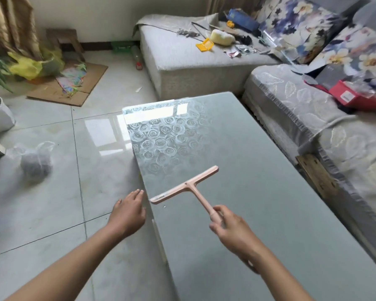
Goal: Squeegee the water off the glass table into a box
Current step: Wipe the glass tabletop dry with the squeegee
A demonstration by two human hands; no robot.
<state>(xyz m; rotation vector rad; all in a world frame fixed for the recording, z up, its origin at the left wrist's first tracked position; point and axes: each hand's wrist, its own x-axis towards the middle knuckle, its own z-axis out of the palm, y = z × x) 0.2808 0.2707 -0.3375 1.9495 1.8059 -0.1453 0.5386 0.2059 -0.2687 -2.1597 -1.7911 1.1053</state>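
The right hand (228, 224) grips the handle of the pink squeegee (188, 187), blade over the glass table (258, 170). The left hand (128, 211) hangs with fingers straight beside the table's left edge, holding nothing.

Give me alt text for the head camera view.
A person's right hand grips the handle of a pink squeegee, its blade low over a rose-patterned glass table. The left hand is open beside the table's left edge, above a tiled floor.

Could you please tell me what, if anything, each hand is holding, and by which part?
The right hand grips the pink squeegee by the lower end of its handle. The left hand holds nothing, its fingers straight beside the glass table.
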